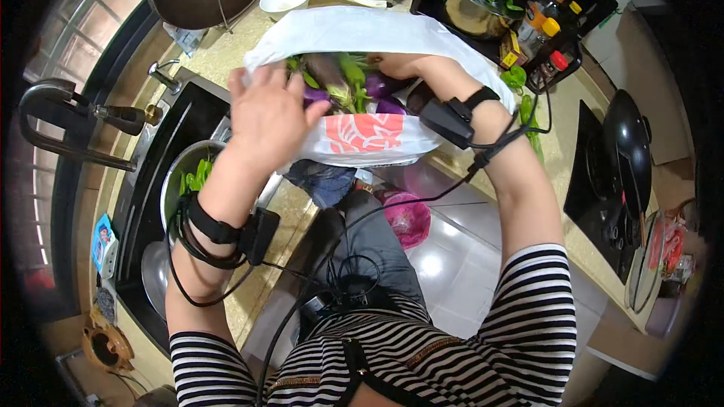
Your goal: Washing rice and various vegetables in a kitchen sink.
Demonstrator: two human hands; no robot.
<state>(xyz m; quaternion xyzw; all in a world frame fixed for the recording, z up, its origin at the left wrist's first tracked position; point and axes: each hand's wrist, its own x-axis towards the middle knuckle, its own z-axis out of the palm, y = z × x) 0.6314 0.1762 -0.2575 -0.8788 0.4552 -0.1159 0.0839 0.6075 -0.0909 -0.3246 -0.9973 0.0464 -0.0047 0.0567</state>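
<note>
A white plastic bag (350,28) with a red print lies wide across the counter, its mouth facing me. Inside are purple eggplants (380,85) and green peppers (353,72). My left hand (271,107) is at the bag's left edge, fingers spread and slightly blurred; whether it touches the bag is unclear. My right hand (396,65) reaches into the bag at the right, above the eggplants. Its fingertips are hidden by the bag and the vegetables, so what they touch cannot be made out. Cabled devices are strapped to both wrists.
At left, a steel bowl (172,181) with green peppers stands in the black sink (198,102) near a faucet (73,152). Another bowl of peppers (472,14) sits behind, by bottles (548,28). Loose peppers (527,110) lie right of the bag. A wok (625,135) rests on the cooktop (582,181).
</note>
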